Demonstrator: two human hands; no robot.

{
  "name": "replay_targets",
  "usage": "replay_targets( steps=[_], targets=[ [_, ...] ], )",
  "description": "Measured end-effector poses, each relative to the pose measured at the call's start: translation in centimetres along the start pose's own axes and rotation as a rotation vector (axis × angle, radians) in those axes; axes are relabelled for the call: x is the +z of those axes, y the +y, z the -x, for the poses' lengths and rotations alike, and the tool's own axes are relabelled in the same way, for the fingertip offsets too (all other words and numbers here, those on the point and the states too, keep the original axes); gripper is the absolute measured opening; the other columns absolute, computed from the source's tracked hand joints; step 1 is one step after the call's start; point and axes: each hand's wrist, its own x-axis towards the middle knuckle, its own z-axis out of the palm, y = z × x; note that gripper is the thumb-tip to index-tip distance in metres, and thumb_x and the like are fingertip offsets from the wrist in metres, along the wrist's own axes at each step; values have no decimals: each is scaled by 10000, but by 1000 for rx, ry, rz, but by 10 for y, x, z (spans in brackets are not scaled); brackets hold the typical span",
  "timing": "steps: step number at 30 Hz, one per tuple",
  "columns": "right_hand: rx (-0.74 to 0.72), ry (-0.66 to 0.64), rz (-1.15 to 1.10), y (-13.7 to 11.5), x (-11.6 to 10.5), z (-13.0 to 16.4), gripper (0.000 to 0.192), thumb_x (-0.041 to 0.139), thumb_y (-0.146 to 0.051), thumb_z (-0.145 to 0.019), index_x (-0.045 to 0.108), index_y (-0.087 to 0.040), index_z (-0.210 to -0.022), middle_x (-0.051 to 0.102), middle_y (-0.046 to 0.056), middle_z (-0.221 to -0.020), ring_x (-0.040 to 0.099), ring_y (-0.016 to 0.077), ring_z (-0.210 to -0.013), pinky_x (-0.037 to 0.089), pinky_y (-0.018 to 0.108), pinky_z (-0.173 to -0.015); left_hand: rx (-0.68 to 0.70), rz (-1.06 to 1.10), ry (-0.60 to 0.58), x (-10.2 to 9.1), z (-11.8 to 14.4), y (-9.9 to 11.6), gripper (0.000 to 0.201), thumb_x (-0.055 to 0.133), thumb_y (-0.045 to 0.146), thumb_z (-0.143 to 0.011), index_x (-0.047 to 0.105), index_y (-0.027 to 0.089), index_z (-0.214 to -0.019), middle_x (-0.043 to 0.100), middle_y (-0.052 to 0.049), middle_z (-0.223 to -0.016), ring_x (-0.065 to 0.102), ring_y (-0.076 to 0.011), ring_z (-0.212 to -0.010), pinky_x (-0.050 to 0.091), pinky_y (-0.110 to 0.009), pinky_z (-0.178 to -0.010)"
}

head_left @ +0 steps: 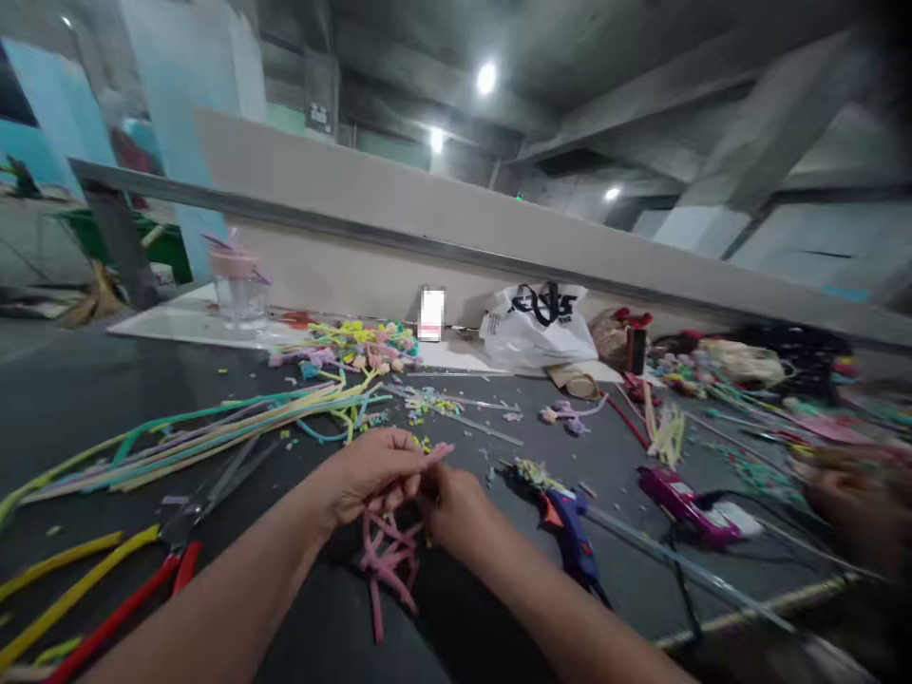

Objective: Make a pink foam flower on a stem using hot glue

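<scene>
Your left hand (370, 470) pinches the upper end of a bundle of pink pipe-cleaner pieces (389, 560) and your right hand (452, 503) closes on it just beside, the loose ends hanging onto the dark table (85, 389) in front of you. Keep both pinches close together so the strands stay aligned. Mind the blue glue gun (570, 532) lying just right of your wrist.
</scene>
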Motion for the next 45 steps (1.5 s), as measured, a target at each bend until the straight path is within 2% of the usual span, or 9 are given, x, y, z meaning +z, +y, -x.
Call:
replay_targets(
  steps=[3,6,10,13,16,19,24,31,45],
  targets=[
    [98,-53,-5,4,-6,7,95,492,-114,-691,538,-196,-705,561,-46,-486,541,100,-392,368,188,-403,9,-63,66,4,-4,-1,334,621,467,-680,477,172,-612,543,46,-450,365,-34,-258,191,-134,-242],
    [171,-28,-128,7,-21,11,29,494,-193,-711,521,-190,-700,594,-40,-532,531,97,-366,372,191,-374,21,-103,100,6,-6,-4,311,605,456,-688,479,179,-624,555,44,-463,368,-39,-264,190,-139,-244],
    [102,177,-386,5,-45,14,172,620,-328,-666,590,-159,-655,624,-12,-593,503,80,-438,375,202,-448,8,-99,105,7,-8,-9,196,583,345,-689,500,175,-639,563,41,-479,356,-34,-268,181,-149,-265],
    [7,301,-526,0,-52,16,203,699,-342,-611,658,-155,-676,611,-16,-590,478,85,-506,368,218,-521,7,-82,114,7,-8,-10,137,571,285,-671,502,173,-631,549,48,-461,369,-37,-279,208,-150,-288],
    [-41,349,-620,-5,-45,16,188,735,-311,-582,685,-181,-708,616,-19,-622,499,110,-580,378,243,-596,17,-100,109,8,-8,-9,111,554,265,-664,511,169,-627,542,51,-454,373,-37,-279,234,-152,-300],
    [-97,370,-668,-8,-32,12,135,751,-270,-559,686,-201,-654,637,0,-759,540,145,-727,386,276,-723,7,-128,111,9,-6,-7,90,538,251,-659,505,171,-633,552,48,-457,380,-41,-276,210,-148,-289],
    [-152,333,-618,-7,-20,5,57,720,-240,-584,684,-198,-576,604,19,-822,529,179,-872,354,299,-829,19,-138,114,9,-6,-7,62,507,232,-662,482,183,-634,553,49,-453,381,-47,-276,191,-139,-273],
    [-154,304,-538,-4,-23,2,53,703,-221,-601,669,-180,-598,610,24,-820,542,166,-783,383,297,-768,11,-157,119,8,-7,-7,106,524,274,-677,488,182,-641,550,43,-465,372,-45,-281,198,-138,-273],
    [-87,311,-563,-1,-20,-1,92,680,-228,-618,644,-163,-674,628,-3,-615,523,137,-633,377,281,-677,14,-109,102,11,-5,-6,156,571,301,-672,480,175,-655,550,49,-462,373,-36,-279,202,-140,-291]
  ],
)
